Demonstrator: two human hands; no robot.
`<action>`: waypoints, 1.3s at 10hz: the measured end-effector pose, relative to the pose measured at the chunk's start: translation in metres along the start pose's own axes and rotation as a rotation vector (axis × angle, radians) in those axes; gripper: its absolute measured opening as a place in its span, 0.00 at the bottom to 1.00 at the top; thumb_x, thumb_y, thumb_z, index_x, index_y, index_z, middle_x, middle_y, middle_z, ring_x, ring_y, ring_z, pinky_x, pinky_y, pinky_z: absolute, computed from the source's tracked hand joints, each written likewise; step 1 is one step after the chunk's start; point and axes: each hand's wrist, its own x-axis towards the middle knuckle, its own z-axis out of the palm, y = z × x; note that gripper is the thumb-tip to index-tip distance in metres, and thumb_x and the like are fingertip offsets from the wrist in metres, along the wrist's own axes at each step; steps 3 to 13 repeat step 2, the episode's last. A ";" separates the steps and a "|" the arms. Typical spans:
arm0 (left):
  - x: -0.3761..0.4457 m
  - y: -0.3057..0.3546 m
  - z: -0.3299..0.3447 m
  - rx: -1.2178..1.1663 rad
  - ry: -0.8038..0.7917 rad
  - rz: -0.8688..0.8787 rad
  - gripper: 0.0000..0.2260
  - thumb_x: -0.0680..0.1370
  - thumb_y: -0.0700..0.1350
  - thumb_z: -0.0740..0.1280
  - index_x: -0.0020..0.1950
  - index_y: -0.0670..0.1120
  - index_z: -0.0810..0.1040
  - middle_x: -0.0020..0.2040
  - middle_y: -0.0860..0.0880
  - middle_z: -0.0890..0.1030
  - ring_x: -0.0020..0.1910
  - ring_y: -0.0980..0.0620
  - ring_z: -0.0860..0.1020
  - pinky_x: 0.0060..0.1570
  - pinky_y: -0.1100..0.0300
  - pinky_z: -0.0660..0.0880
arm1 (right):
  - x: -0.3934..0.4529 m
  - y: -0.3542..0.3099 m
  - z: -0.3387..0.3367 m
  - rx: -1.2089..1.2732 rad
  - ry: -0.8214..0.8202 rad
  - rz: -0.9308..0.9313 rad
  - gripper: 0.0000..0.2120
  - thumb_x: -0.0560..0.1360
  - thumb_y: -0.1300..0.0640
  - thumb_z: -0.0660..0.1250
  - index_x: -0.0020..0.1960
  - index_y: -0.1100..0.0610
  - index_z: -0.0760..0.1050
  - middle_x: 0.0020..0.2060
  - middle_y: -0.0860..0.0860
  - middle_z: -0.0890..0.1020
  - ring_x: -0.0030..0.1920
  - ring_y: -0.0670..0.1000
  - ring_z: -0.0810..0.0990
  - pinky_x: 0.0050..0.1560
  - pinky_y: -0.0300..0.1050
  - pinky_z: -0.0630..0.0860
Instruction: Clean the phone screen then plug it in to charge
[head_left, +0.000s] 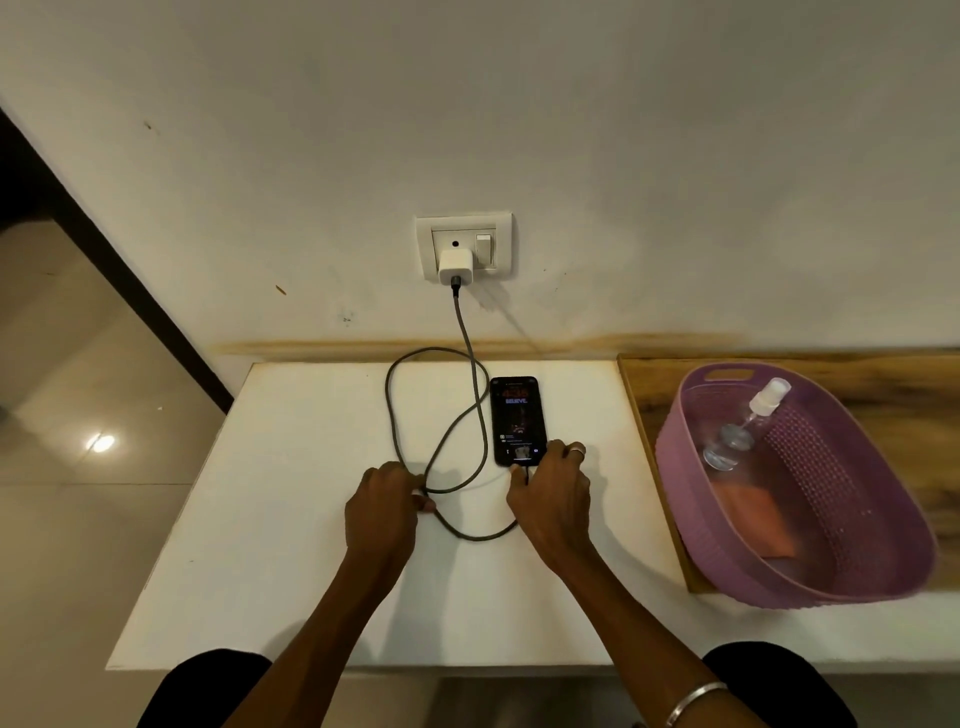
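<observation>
A black phone lies face up on the white table, its screen lit. A grey cable runs from a white charger in the wall socket, loops over the table and reaches the phone's near end. My right hand grips that near end, fingers around the plug, which they hide. My left hand pinches the cable loop to the left of the phone.
A purple basket stands on a wooden board at the right, holding a clear spray bottle and an orange cloth. The table's left edge drops to a tiled floor. The wall is close behind.
</observation>
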 end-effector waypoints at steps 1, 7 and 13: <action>-0.008 -0.011 0.005 -0.049 0.051 0.041 0.15 0.76 0.44 0.72 0.62 0.51 0.81 0.61 0.55 0.80 0.61 0.49 0.75 0.45 0.60 0.67 | 0.002 0.006 -0.001 0.077 -0.019 0.002 0.26 0.73 0.46 0.70 0.65 0.57 0.68 0.62 0.57 0.71 0.56 0.55 0.80 0.51 0.43 0.78; -0.009 -0.017 0.006 -0.130 0.072 -0.007 0.18 0.76 0.43 0.73 0.66 0.49 0.79 0.65 0.53 0.80 0.63 0.49 0.75 0.50 0.58 0.70 | 0.003 0.014 -0.001 0.196 -0.033 0.035 0.28 0.73 0.45 0.69 0.67 0.57 0.68 0.65 0.57 0.69 0.58 0.55 0.79 0.54 0.44 0.78; -0.009 -0.017 0.006 -0.130 0.072 -0.007 0.18 0.76 0.43 0.73 0.66 0.49 0.79 0.65 0.53 0.80 0.63 0.49 0.75 0.50 0.58 0.70 | 0.003 0.014 -0.001 0.196 -0.033 0.035 0.28 0.73 0.45 0.69 0.67 0.57 0.68 0.65 0.57 0.69 0.58 0.55 0.79 0.54 0.44 0.78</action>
